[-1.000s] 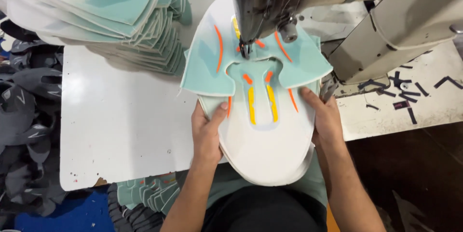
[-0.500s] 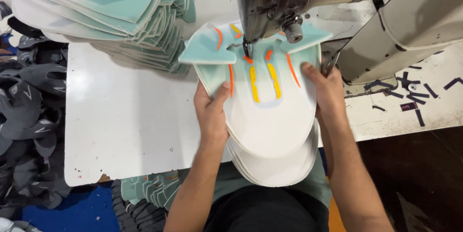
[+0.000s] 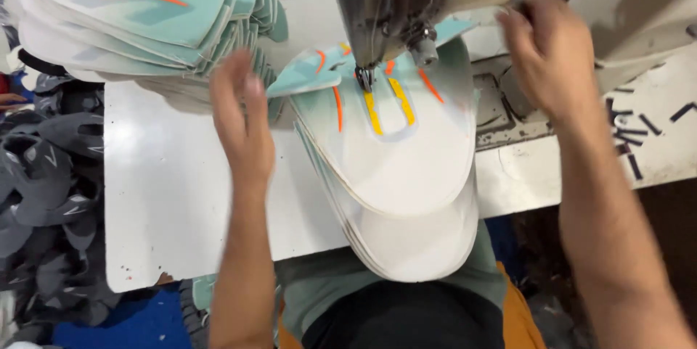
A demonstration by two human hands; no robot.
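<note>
A white and mint fabric piece (image 3: 406,153) with orange and yellow stripes lies under the needle of the sewing machine (image 3: 392,1), on top of several like pieces. My left hand (image 3: 243,113) hovers blurred over the table just left of the piece, fingers apart, holding nothing. My right hand (image 3: 544,51) is raised at the right side of the machine body, fingers curled against it; what it touches is hidden.
A tall stack of similar mint and white pieces (image 3: 152,15) sits at the back left of the white table (image 3: 167,204). Dark grey fabric parts (image 3: 43,175) are heaped left of the table. Small black scraps (image 3: 639,131) lie on the right.
Both hands have let go of the fabric piece. The left has moved left and up; the right has risen to the machine's right side. The piece sits further under the needle.
</note>
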